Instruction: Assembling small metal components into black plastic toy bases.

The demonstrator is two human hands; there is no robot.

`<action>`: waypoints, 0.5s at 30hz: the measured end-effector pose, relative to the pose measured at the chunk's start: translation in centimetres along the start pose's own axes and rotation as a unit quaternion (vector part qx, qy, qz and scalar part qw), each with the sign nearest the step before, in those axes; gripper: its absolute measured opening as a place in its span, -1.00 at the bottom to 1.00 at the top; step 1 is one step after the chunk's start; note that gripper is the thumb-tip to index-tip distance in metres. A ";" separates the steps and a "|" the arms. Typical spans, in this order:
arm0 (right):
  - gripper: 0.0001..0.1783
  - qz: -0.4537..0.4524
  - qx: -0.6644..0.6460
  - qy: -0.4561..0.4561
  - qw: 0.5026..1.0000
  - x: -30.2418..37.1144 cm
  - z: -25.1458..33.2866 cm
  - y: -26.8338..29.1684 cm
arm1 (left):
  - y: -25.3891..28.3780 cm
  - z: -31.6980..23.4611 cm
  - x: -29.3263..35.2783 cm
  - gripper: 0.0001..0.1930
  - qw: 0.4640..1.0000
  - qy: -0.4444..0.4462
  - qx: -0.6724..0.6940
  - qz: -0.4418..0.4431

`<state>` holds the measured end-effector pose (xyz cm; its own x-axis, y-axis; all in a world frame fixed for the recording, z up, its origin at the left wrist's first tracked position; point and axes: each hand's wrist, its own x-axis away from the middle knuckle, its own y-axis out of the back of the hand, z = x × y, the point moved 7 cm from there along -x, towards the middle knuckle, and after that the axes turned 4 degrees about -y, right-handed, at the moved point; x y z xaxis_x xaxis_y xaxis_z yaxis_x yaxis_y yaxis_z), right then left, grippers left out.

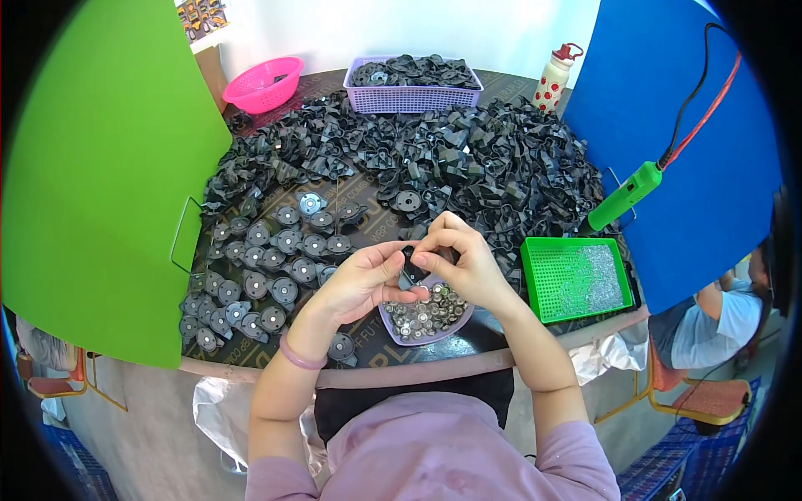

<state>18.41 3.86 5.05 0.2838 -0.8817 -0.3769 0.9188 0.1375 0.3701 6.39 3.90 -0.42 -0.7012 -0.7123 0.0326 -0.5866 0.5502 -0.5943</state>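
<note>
Both hands meet at the near middle of the counter (pixel 501 330), the left hand (pixel 363 280) and right hand (pixel 464 259) pinched together on a small black part (pixel 411 265) held just above a lilac dish (pixel 393 324) of round metal pieces. Left of the hands, finished black discs (pixel 263 280) with metal centres lie in rows. A deep heap of loose black parts (pixel 468 163) fills the far half of the counter and crowds right up to the hands. Beyond it stand a lilac basket (pixel 413 96) holding more parts, a pink colander (pixel 263 83) at far left and a spotted bottle (pixel 553 79) at far right. A green tray (pixel 539 284) of tiny shiny bits sits just right of the hands, with a green corded tool (pixel 626 194) hanging above it. Green and blue boards (pixel 100 184) wall in the sides.
</note>
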 end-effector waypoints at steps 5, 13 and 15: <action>-0.88 -0.030 0.017 -0.013 0.999 0.0 0.1 0.1 | 0.3 0.1 -0.1 -0.58 0.999 0.002 0.046 -0.020; -0.89 -0.034 0.005 -0.011 0.999 0.0 -0.3 -0.3 | 0.6 0.3 -0.2 -0.58 0.999 0.004 0.047 0.006; -0.89 -0.029 0.006 -0.018 0.999 -0.1 -0.3 -0.3 | 0.5 0.2 -0.2 -0.59 0.999 0.006 0.043 0.006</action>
<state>18.22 4.03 4.68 0.2193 -0.9039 -0.3672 0.9302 0.0802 0.3582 6.35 4.18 -0.90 -0.7137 -0.6996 0.0346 -0.5412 0.5193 -0.6614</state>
